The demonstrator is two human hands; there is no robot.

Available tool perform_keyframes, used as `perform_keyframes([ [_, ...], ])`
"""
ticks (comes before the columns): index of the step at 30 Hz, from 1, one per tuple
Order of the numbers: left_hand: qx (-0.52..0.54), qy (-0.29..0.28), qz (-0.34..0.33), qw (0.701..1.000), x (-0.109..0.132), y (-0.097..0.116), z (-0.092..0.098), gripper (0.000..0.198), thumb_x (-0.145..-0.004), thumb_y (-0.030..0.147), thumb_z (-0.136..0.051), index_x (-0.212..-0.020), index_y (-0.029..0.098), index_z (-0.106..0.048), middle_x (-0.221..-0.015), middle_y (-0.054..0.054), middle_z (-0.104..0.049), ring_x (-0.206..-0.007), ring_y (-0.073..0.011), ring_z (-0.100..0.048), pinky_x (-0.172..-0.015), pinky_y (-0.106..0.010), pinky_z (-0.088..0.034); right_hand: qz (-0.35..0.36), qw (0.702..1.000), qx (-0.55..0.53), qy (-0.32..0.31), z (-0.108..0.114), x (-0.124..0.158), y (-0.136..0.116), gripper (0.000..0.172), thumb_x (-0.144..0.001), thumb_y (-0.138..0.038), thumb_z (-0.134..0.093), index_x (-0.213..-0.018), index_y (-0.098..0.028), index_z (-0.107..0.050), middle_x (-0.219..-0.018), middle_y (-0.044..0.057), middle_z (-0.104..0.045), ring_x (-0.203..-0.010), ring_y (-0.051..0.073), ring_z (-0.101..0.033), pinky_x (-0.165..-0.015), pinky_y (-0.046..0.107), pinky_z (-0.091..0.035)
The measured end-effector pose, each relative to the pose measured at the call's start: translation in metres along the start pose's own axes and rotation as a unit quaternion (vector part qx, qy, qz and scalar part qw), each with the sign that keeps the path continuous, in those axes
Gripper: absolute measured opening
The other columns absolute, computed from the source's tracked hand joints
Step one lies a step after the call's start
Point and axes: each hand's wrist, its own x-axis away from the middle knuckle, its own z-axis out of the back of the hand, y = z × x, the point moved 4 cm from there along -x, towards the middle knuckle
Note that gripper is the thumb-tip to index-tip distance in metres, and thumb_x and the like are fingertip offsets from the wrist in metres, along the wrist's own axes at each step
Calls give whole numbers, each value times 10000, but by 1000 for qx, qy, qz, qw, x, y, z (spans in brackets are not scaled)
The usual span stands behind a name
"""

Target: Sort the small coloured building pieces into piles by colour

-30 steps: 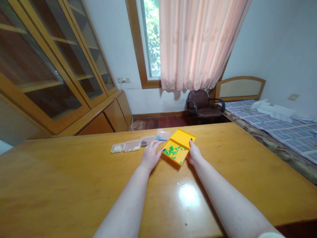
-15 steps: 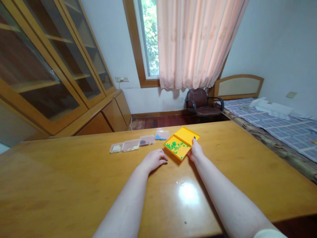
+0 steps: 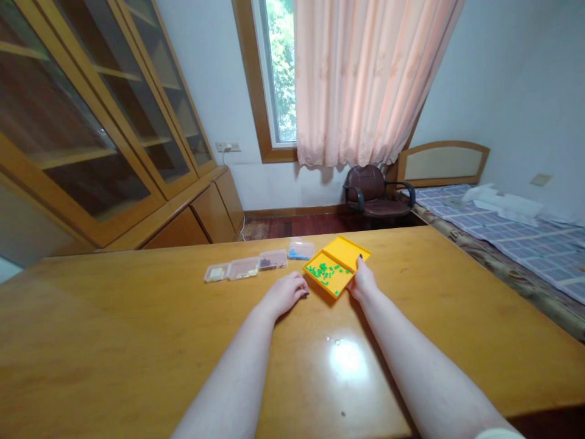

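My right hand (image 3: 364, 281) grips an opened yellow plastic box (image 3: 340, 281) by its right side, the thumb at the hinge between lid and tray. The box is tilted and looks lifted a little off the table. Many small green pieces (image 3: 323, 268) lie in its tray, mostly toward the left. My left hand (image 3: 287, 292) is just left of the box, low over the table, its fingers curled in and pressed together. Whatever they may hold is hidden.
Left of the box stand several small clear plastic boxes in a row, among them one with blue pieces (image 3: 300, 251) and one with dark pieces (image 3: 273, 260). They rest on the wooden table (image 3: 137, 329). A chair (image 3: 370, 189) and a bed (image 3: 512, 207) are beyond.
The fingers of my left hand have drawn closer together. My right hand keeps its hold on the yellow box. The view has shifted very slightly.
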Motion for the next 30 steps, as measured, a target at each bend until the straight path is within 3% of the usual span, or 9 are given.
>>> perform_keyframes([
  [5, 22, 185, -9, 982, 2, 6, 24, 136, -859, 188, -511, -860, 195, -647, -916, -37, -596, -892, -162, -565, -840, -319, -471, 0, 999, 13, -36, -3, 2, 8, 264, -918, -370, -451, -1006, -185, -617, -837, 52, -743, -755, 211, -706, -735, 401, -572],
  [9, 14, 233, -3, 972, 4, 5, 28, 138, -855, 215, -538, -938, 215, -649, -1020, -56, -588, -1008, -192, -560, -932, -375, -446, -32, 997, 21, -73, -13, 15, 15, 306, -935, -359, -410, -1016, -160, -628, -901, 85, -738, -810, 222, -704, -776, 404, -563],
  [10, 17, 241, 0, 970, 5, 4, 27, 217, -830, 239, -585, -1043, 225, -625, -1130, -75, -560, -1106, -218, -525, -983, -406, -415, -39, 996, 25, -74, -15, 18, 15, 314, -939, -351, -399, -1019, -155, -631, -918, 90, -735, -823, 223, -702, -785, 403, -560],
  [13, 70, 262, 22, 962, 5, -3, 21, 851, -654, 304, -773, -1381, 250, -335, -1450, -147, -291, -1339, -300, -313, -1096, -488, -281, -49, 995, 31, -77, -20, 26, 11, 336, -948, -346, -377, -1029, -147, -635, -962, 99, -728, -859, 228, -697, -812, 410, -552],
  [16, 221, 212, 66, 950, 1, -10, 7, 1169, -542, 311, -842, -1455, 273, -113, -1506, -179, -186, -1350, -311, -309, -1101, -495, -276, -58, 994, 31, -82, -22, 30, 7, 366, -954, -372, -355, -1039, -149, -633, -986, 105, -722, -869, 240, -695, -818, 434, -548],
  [19, 448, 122, 140, 874, -3, -12, -11, 1004, -682, 383, -749, -1455, 272, -118, -1466, -177, -317, -1256, -273, -461, -1030, -458, -392, -60, 994, 38, -83, -23, 32, 6, 367, -951, -377, -364, -1030, -144, -637, -1000, 107, -718, -863, 243, -696, -806, 425, -553],
  [22, 614, 64, 215, 757, -4, -8, -24, 596, -864, 432, -525, -1387, 227, -326, -1337, -162, -508, -1092, -237, -600, -902, -426, -501, -38, 992, 59, -101, -25, 33, 8, 358, -948, -366, -378, -1014, -142, -648, -994, 107, -720, -871, 237, -695, -794, 393, -559],
  [24, 660, 56, 243, 708, -4, -6, -27, 455, -881, 374, -505, -1293, 188, -459, -1241, -158, -589, -1003, -229, -642, -820, -402, -543, -19, 990, 77, -117, -25, 33, 9, 349, -940, -364, -396, -999, -140, -657, -1003, 108, -718, -893, 236, -690, -795, 374, -559],
  [30, 684, 91, 276, 670, -3, -12, -26, 463, -791, 140, -554, -1251, 184, -512, -1055, -130, -685, -830, -208, -688, -669, -342, -574, 69, 976, 145, -146, -23, 24, 6, 368, -878, -473, -486, -1024, -180, -654, -1117, 79, -682, -1017, 244, -651, -875, 363, -528],
])
